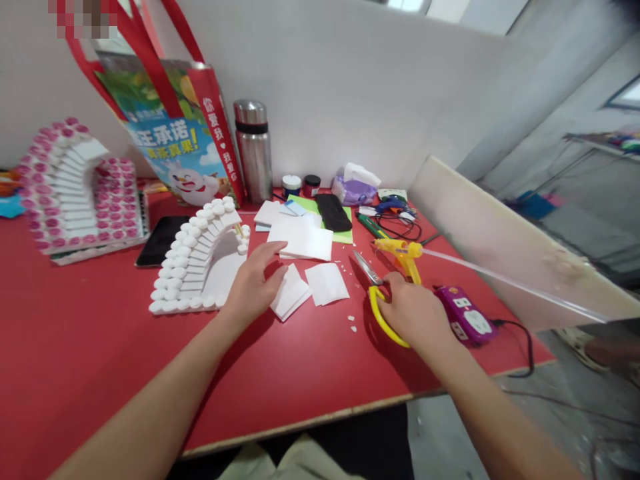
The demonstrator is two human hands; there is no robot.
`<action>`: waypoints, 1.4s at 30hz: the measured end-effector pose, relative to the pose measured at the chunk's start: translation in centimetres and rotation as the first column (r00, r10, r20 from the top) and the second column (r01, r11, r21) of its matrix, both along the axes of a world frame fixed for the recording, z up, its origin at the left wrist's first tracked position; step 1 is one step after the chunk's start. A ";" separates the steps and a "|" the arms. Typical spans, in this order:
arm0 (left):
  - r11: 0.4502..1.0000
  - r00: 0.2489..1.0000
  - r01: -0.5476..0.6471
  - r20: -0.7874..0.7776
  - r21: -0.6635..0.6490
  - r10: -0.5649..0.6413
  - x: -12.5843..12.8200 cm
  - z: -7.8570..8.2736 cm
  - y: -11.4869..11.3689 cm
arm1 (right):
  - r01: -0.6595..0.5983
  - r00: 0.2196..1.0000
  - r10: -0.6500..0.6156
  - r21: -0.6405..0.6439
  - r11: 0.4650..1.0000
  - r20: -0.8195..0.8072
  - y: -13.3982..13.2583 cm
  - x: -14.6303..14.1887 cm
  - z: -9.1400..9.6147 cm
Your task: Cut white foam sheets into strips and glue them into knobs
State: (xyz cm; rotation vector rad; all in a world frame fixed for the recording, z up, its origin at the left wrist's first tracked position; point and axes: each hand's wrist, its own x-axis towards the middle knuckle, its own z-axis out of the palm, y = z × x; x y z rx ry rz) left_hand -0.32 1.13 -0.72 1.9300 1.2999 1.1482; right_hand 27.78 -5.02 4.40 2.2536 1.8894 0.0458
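My left hand lies flat with fingers spread on the red table, touching the right edge of a white foam staircase model and next to folded white foam sheets. My right hand rests on yellow-handled scissors lying on the table, fingers curled over the handle. A yellow glue gun with a clear glue stick stands just beyond that hand.
A purple power strip sits at the table's right edge. A pink-trimmed foam model, black phone, red bag, steel flask, paint jars, tissue and cables line the back. A white board leans on the right.
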 end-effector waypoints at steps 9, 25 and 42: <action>0.982 0.799 0.179 -0.592 0.063 -0.108 1.3 3.4 4.8 | -0.059 0.998 0.056 -0.072 0.996 -0.043 0.3 0.1 -0.6; 0.937 0.499 0.350 -0.845 -0.007 -0.193 3.7 3.2 9.5 | -0.419 0.868 0.414 0.043 0.907 -0.275 -1.2 0.1 1.4; 0.979 0.711 0.158 -0.703 0.130 -0.022 2.4 2.7 10.6 | -0.414 0.828 0.408 0.071 0.908 -0.386 1.2 -0.7 0.1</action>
